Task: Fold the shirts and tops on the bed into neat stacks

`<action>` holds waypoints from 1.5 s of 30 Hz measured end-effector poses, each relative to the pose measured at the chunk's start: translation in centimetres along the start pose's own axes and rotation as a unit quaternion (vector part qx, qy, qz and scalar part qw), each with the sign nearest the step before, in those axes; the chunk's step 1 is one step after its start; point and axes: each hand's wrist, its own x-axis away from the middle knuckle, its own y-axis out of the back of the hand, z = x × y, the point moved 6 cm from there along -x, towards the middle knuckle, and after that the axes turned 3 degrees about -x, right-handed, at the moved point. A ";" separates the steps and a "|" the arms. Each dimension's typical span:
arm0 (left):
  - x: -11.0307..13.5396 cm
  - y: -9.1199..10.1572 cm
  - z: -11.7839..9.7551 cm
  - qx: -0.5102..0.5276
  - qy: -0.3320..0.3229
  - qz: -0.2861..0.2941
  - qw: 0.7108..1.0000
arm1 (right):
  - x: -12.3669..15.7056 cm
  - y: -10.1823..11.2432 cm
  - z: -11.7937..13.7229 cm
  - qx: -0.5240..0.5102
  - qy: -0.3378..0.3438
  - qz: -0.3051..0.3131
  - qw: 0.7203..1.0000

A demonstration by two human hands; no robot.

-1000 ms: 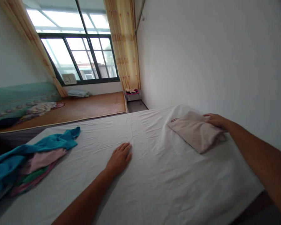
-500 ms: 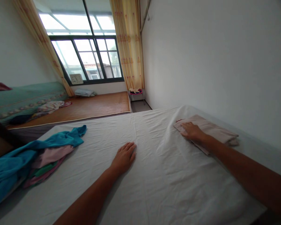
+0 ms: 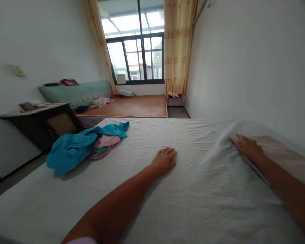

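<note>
My left hand (image 3: 164,160) lies flat and open on the white bed sheet (image 3: 152,189), near the middle of the bed. At the right side, close to the wall, my right hand (image 3: 246,145) rests with fingers stretched on the near end of a folded pale pink cloth (image 3: 284,156). The sheet is rucked up in a ridge just left of that hand. The far part of the folded cloth is blurred.
A heap of clothes (image 3: 81,145), teal on top with pink and green under it, lies at the bed's left. A dark bedside cabinet (image 3: 48,125) stands left. Beyond are a second bed with a bamboo mat (image 3: 134,105), a small stool (image 3: 175,97), window and curtains.
My head has turned left, so the cabinet and left wall come into view. My right hand slid from the cloth's far side to its near end; the sheet bunched beside it. Left hand stayed.
</note>
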 end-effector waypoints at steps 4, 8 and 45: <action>0.2 -0.1 -0.1 -0.010 -0.004 0.007 1.000 | 2.4 -4.1 6.8 0.024 0.069 0.087 0.994; 0.4 0.3 0.3 -0.030 -0.023 0.013 0.999 | 5.3 -5.5 15.6 -0.027 0.193 0.088 0.977; 10.1 17.9 21.2 0.422 0.226 -0.586 0.654 | 7.4 -3.1 17.9 -0.158 0.309 0.070 0.935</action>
